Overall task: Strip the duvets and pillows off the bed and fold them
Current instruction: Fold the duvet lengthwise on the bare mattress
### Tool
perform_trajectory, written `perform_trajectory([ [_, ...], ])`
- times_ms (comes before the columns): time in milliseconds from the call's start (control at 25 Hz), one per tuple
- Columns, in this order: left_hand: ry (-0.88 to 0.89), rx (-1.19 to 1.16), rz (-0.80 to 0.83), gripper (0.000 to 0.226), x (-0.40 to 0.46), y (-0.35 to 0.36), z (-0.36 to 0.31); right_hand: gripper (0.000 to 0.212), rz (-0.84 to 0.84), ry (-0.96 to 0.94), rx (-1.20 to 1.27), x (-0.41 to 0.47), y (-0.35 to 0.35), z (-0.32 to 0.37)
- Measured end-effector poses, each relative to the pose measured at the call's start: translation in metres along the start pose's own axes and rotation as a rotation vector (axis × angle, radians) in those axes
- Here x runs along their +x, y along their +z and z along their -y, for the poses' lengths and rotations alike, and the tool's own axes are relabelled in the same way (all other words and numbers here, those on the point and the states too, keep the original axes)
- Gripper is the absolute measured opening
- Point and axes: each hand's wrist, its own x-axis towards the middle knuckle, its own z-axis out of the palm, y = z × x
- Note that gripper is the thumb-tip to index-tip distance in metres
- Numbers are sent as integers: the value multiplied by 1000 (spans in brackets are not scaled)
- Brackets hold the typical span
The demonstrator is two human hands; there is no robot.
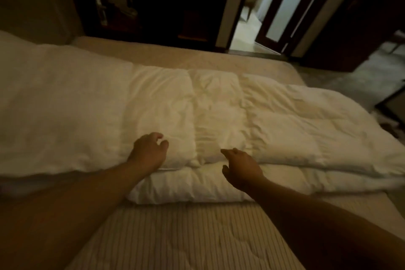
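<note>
Dim bedroom, bare striped mattress (pixel 175 237): folded white duvet (pixel 219 116) across its middle, soft, puffy, light, best taken at near folded edge; left hand (pixel 149 151) and right hand (pixel 241 166) loosely curled, holding nothing.

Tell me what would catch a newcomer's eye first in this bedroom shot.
The white duvet, folded in layers across the bare ribbed mattress, fills the middle. The left hand rests on its near edge with fingers loosely curled, the right hand hovers beside it, neither gripping. Behind, a lit open doorway stands out in the dark room.
</note>
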Motion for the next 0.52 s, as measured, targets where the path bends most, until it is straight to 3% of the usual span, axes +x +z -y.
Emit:
perform_trajectory([
  [120,211,167,113,48,4,109,-46,59,-88,34,-61,15,23,-100],
  [240,299,356,134,67,28,206,-71,74,-102,14,-154,57,61,-191],
  [360,388,590,4,82,66,297,-87,79,-133,-66,-282,116,116,-255],
  [520,285,822,-156,68,104,347,-83,67,-139,31,-265,169,165,-304],
])
